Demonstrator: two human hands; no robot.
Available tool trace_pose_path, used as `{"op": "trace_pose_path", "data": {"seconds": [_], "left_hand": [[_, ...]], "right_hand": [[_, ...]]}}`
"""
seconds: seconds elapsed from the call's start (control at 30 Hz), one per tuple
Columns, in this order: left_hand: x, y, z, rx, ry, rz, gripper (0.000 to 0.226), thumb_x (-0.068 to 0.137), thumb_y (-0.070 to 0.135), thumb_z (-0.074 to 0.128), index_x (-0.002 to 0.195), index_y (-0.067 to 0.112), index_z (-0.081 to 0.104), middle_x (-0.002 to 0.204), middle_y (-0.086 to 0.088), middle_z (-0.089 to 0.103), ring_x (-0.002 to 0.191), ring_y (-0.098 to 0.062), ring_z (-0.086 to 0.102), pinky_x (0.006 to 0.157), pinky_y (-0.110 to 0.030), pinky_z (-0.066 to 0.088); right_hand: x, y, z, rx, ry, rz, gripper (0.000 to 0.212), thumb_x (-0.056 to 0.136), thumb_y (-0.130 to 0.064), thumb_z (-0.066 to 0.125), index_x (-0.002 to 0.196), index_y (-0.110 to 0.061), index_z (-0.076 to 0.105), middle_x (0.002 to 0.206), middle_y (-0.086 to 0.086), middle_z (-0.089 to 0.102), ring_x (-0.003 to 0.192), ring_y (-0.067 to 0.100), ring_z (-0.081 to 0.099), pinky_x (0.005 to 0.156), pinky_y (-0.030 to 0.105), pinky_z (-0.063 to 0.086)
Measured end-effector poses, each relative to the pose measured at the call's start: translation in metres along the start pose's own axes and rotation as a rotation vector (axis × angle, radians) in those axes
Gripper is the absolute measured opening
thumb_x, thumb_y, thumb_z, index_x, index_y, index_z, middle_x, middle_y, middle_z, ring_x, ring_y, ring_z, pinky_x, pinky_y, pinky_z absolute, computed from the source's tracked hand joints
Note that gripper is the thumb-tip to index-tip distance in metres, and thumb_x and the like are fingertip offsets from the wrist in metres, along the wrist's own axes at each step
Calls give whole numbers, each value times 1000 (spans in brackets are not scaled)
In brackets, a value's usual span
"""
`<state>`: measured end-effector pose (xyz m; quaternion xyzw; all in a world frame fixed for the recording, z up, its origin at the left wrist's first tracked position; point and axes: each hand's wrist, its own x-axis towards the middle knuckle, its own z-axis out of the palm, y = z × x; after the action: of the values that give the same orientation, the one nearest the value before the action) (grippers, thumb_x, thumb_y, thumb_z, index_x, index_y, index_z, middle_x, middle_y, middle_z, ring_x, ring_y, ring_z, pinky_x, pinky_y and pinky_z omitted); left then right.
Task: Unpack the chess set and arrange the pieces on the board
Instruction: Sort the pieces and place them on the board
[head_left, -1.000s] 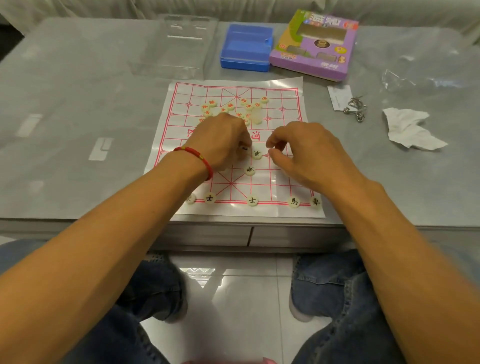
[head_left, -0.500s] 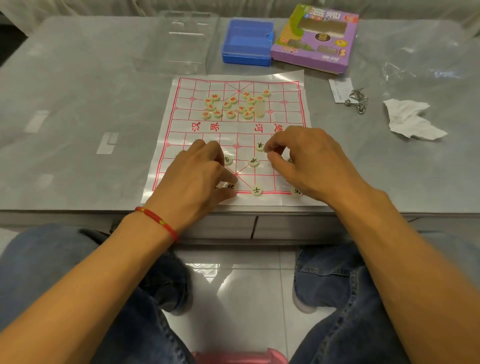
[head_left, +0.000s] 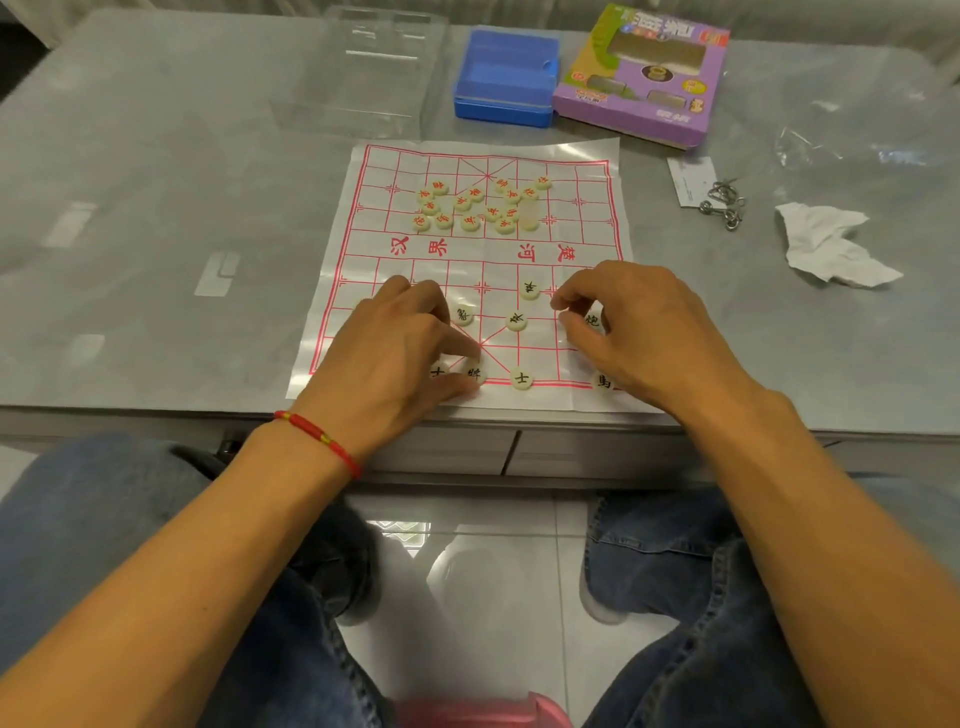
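Hands unmoved since half-second ago

The paper board carried red characters 汉界 and 楚河 across its middle. Near its front edge, two round pieces each bore a black 士, another read 馬, and one read 炮. The purple box's print was too small to read.

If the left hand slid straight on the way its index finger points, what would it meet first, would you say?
The left hand points right along the board's near row, fingertip at one piece. Next in line looks like the 士 piece, though depth is uncertain.
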<state>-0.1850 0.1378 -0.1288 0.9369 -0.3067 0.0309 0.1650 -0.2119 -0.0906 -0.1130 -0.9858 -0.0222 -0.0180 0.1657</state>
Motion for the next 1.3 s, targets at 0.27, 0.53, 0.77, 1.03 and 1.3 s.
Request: {"op": "trace_pose_path", "data": {"seconds": [0.27, 0.53, 0.77, 1.03, 1.3], "left_hand": [[2, 2, 6, -11, 6, -10, 27, 82, 41, 74, 105, 28, 77, 99, 0, 60, 94, -17, 45, 70, -30, 41], [2, 0, 4, -33, 3, -26, 33, 82, 46, 72, 109, 28, 76, 100, 2, 60, 94, -12, 41, 72, -27, 37], [23, 4, -8, -40, 101, -44, 36, 84, 45, 70, 114, 25, 73, 102, 0, 63, 94, -14, 44, 75, -28, 36], [66, 11, 8, 28, 10, -74, 23, 86, 38, 72, 106, 27, 73, 98, 2, 66, 89, -13, 43, 83, -35, 50], [72, 20, 8, -7, -53, -62, 31, 85, 39, 74, 112, 23, 72, 103, 0, 69, 91, -19, 60, 88, -38, 55]], "right_hand": [[3, 2, 1, 3, 44, 48, 25, 98, -36, 57, 117, -24, 67, 117, -4, 69, 96, 15, 63, 90, 38, 52], [5, 10, -2, 16, 53, 69, 26, 97, -38, 58, 118, -23, 67, 116, -3, 69, 93, 14, 61, 89, 39, 53], [34, 7, -1, -14, 4, -30, 29, 94, -34, 65, 122, -27, 66, 116, -3, 67, 89, 9, 52, 88, 30, 47], [62, -10, 8, -69, -163, -150, 29, 94, -20, 67, 122, -25, 69, 121, 2, 64, 106, 21, 57, 87, 24, 39], [51, 42, -36, 45, -23, 100, 24, 91, -37, 69, 105, -19, 69, 101, -2, 67, 89, 15, 60, 78, 30, 45]]}}
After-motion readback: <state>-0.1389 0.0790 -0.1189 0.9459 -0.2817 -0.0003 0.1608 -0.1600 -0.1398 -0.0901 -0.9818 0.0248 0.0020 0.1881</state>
